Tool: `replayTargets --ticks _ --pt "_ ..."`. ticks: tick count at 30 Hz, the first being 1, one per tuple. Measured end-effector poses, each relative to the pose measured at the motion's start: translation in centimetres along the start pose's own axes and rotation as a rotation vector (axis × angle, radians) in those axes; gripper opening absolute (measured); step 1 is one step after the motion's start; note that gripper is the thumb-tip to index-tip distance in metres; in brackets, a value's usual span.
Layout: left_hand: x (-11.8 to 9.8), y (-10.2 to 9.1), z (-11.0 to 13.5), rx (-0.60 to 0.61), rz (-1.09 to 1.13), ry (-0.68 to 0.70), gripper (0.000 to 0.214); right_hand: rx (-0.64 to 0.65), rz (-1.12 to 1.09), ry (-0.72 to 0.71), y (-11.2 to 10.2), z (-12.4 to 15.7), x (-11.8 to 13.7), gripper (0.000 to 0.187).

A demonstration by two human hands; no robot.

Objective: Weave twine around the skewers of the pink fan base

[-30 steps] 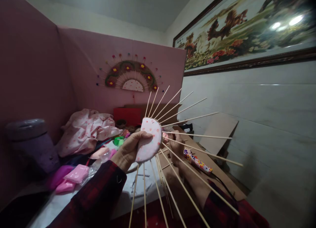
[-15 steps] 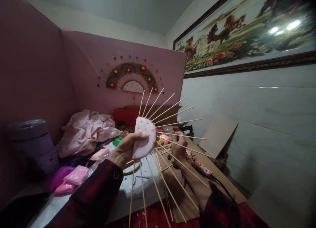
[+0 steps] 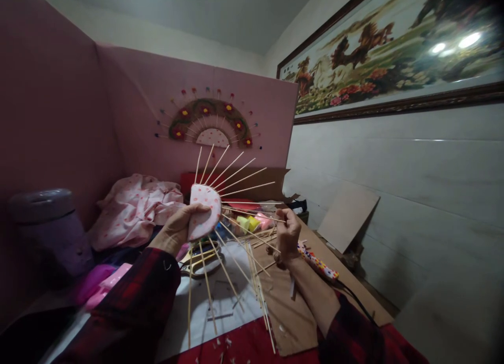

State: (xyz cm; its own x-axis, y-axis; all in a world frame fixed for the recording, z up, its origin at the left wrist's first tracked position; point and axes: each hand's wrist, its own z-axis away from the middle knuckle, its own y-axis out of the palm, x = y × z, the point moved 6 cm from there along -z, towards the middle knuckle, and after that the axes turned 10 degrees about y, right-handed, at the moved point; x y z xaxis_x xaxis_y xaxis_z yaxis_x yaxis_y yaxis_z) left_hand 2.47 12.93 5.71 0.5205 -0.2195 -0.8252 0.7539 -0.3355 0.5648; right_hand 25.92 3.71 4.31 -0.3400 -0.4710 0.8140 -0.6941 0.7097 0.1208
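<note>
My left hand (image 3: pixel 177 230) grips a half-round pad (image 3: pixel 205 209) covered in white cloth with red dots, thumb on its face. Thin wooden sticks (image 3: pixel 230 171) fan out from the curved edge. My right hand (image 3: pixel 289 232) is closed beside the tips of the sticks on the right; one tip crosses in front of its fingers. Whether those fingers hold anything is hidden. Below the pad lie gold and black scissors (image 3: pixel 200 268), partly behind the sticks. Loose sticks (image 3: pixel 262 295) rest on the table near my right hand.
A flower-patterned tool (image 3: pixel 318 261) with a black cord lies on cardboard (image 3: pixel 299 322) at right. Crumpled dotted cloth (image 3: pixel 134 209), a lidded purple container (image 3: pixel 51 232) and pink packets (image 3: pixel 108 288) are at left. A decorated stick fan (image 3: pixel 210 120) hangs on the pink panel behind.
My left hand has moved the pad and its sticks left and slightly up, uncovering the scissors. My right hand stays near the same place, now by the stick tips.
</note>
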Motion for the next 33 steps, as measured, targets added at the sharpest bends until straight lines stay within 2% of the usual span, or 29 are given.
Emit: replayTargets --ticks 3,9,13,16,21,24,27,30,33 --pt "-0.3 -0.5 0.1 0.0 -0.041 -0.022 0.03 0.01 -0.075 0.033 0.0 -0.1 -0.2 0.026" --pt "-0.7 -1.3 0.2 -0.059 -0.102 -0.017 0.028 0.022 -0.065 0.001 0.0 0.0 -0.1 0.028" --pt "-0.5 -1.8 0.2 -0.085 -0.132 -0.044 0.029 0.039 -0.161 0.069 0.1 -0.2 -0.4 0.028" --pt "-0.5 -1.6 0.2 -0.031 -0.107 -0.051 0.031 -0.008 -0.197 0.147 0.0 -0.6 -1.2 0.029" --pt "0.4 1.1 1.3 0.122 -0.063 -0.099 0.038 -0.052 0.033 0.202 0.3 -1.0 -2.5 0.031" --pt "2.0 3.9 2.6 0.233 -0.011 -0.129 0.038 -0.028 0.161 0.202 0.7 -0.6 -2.7 0.032" --pt "4.4 6.2 4.0 0.31 0.02 -0.223 0.03 0.008 0.247 0.141 1.2 0.1 -2.0 0.028" --pt "6.0 7.6 4.6 0.326 0.078 -0.275 0.019 0.045 0.328 0.111 1.5 1.0 -1.4 0.026" --pt "6.1 8.1 4.5 0.32 0.181 -0.241 0.018 0.043 0.347 0.096 1.5 1.6 -0.9 0.025"
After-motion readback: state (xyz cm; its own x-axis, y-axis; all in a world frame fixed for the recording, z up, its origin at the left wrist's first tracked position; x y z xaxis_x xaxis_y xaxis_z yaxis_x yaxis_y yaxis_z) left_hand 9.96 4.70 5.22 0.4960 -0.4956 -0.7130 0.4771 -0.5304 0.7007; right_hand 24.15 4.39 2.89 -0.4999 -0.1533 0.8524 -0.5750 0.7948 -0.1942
